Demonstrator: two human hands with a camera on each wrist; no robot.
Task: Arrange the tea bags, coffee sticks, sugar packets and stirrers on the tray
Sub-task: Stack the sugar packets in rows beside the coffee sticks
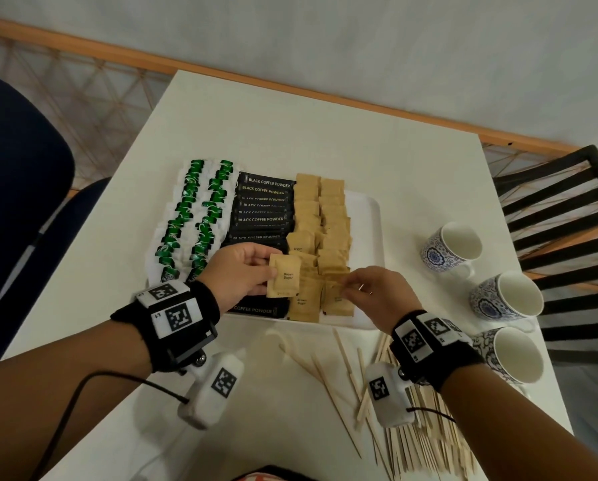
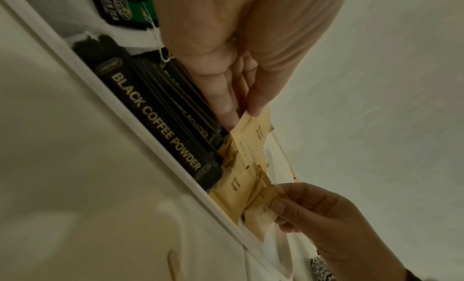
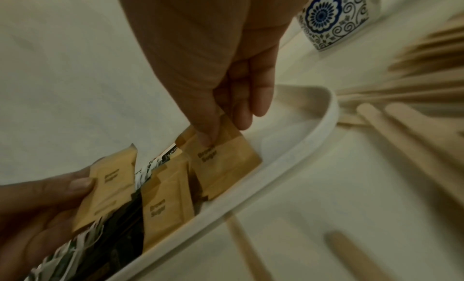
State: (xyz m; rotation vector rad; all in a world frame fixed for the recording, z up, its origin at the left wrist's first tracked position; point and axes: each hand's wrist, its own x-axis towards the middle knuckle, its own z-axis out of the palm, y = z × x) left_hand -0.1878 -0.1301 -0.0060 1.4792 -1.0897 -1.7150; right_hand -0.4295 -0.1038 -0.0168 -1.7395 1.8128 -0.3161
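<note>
While the left hand (image 1: 242, 269) pinches one sugar packet (image 1: 284, 276) above the tray's (image 1: 366, 210) six o'clock edge and the right hand (image 1: 377, 289) pinches another (image 1: 339, 300) lying there, either could slip and scatter the overlapped rows.

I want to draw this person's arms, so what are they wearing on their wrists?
The arms are bare, with no sleeves. Each wrist has a black band: the left wrist band and right wrist band carry white blocks printed with black-and-white square codes. A white camera pod hangs under each, and thin black cables trail off.
</note>
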